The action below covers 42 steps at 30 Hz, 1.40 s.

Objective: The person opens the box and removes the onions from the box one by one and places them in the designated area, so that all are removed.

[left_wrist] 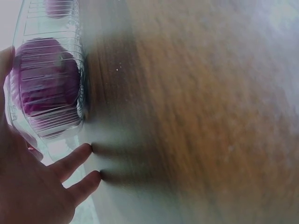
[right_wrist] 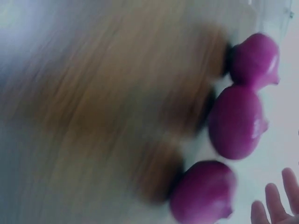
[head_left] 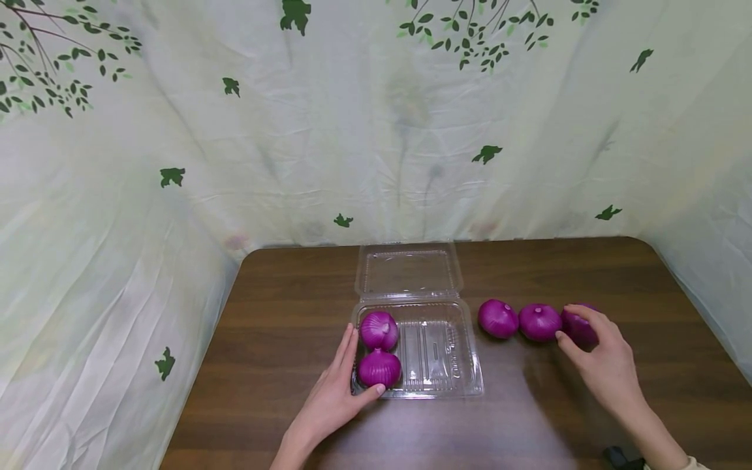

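A clear plastic clamshell container stands on the table with its lid laid back. Two purple onions, a rear one and a front one, sit along its left side. My left hand rests at that side, fingers straight along the wall and thumb over the front rim. Right of the container, three more onions lie in a row: left, middle and right. My right hand is over the right onion, partly hiding it. Its extended fingers show beside the onions in the right wrist view.
The brown wooden table backs onto a white curtain with a leaf print, which also hangs at both sides. A dark band shows at the right wrist.
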Each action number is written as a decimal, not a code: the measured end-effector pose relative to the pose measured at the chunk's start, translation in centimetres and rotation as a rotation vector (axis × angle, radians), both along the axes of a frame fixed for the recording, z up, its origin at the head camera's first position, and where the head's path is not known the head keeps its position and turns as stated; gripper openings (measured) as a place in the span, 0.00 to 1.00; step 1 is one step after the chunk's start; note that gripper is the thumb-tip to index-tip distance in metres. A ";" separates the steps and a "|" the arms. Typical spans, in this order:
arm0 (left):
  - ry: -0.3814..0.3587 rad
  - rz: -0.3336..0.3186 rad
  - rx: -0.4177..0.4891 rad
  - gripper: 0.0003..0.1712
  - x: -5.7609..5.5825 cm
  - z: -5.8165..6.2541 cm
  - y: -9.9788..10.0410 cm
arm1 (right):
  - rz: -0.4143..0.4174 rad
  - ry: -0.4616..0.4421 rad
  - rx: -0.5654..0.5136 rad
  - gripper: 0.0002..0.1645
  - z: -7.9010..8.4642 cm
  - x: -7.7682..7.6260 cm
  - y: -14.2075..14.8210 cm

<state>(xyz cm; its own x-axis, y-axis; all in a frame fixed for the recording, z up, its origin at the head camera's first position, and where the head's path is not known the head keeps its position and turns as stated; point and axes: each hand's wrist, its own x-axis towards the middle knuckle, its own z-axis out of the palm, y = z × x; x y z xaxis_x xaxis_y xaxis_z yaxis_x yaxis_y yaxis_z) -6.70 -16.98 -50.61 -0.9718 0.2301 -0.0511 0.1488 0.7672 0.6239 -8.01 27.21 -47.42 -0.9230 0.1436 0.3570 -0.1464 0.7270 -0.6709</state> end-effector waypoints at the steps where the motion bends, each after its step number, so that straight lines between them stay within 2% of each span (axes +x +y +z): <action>1: -0.001 0.000 0.002 0.64 0.0 0.0 0.0 | 0.016 0.005 -0.008 0.28 0.1 0.0 -0.4; 11: -0.008 0.000 0.009 0.63 0.0 -0.1 0.0 | 0.145 -0.031 -0.084 0.26 0.7 0.4 -4.3; 17: -0.002 -0.001 0.014 0.64 0.1 -0.1 0.0 | 0.276 -0.027 -0.140 0.26 0.7 0.6 -6.9; 27: -0.016 0.007 0.000 0.64 0.0 -0.3 0.0 | 0.479 -0.100 -0.287 0.27 0.0 1.0 -11.0; 35: -0.018 -0.002 0.002 0.64 0.1 -0.2 0.0 | 0.565 -0.139 -0.403 0.26 -0.3 1.8 -14.6; 42: -0.022 0.008 0.027 0.64 0.1 -0.3 -0.1 | 0.613 -0.221 -0.441 0.27 -0.4 1.6 -17.2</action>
<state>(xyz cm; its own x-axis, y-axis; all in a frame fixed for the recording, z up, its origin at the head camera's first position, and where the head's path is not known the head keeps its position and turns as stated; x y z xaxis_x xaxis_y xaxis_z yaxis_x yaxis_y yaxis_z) -6.64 -17.06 -50.92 -0.9723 0.2241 -0.0663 0.1289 0.7510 0.6476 -6.45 10.00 -47.79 -0.9265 -0.3280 0.1846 -0.2647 0.2192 -0.9391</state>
